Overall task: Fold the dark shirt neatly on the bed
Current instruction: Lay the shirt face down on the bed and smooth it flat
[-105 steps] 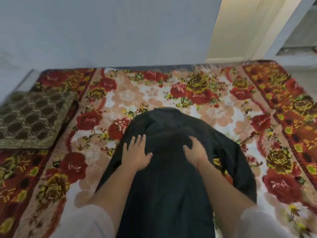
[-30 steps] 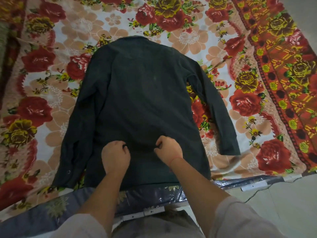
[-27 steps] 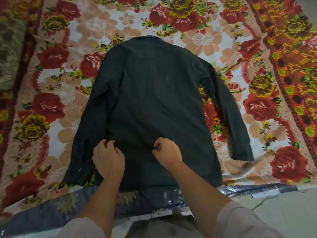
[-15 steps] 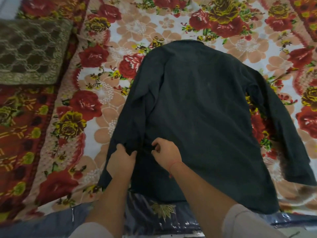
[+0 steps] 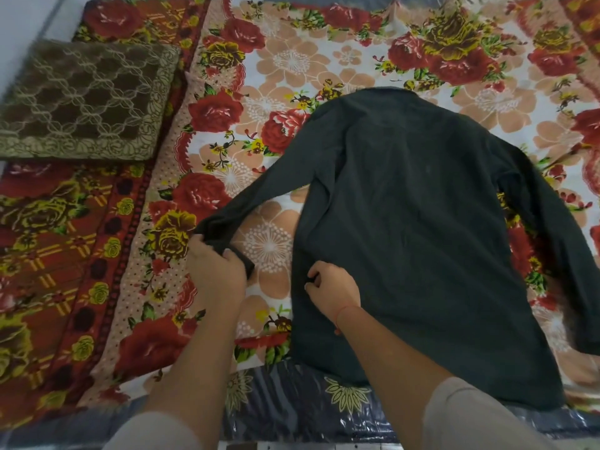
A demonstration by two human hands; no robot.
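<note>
Dark cloth is bunched in both hands. Left hand (image 5: 216,271) grips the cuff end of the left sleeve (image 5: 259,193), fingers curled round it, low over the cover. Right hand (image 5: 332,287), a red thread (image 5: 345,311) at its wrist, pinches a small fold at the left side of the dark shirt (image 5: 415,228). One shirt, lying flat and back-up on the floral-covered bed (image 5: 292,60), right of centre; its long axis runs near to far, collar at the far end, hem at the near end over the plastic-wrapped mattress edge (image 5: 292,404). Two sleeves: the left one stretched diagonally toward the near left, the right sleeve (image 5: 552,241) trailing along the body's right side. One brown lattice-patterned cushion (image 5: 84,99) sits far left
</note>
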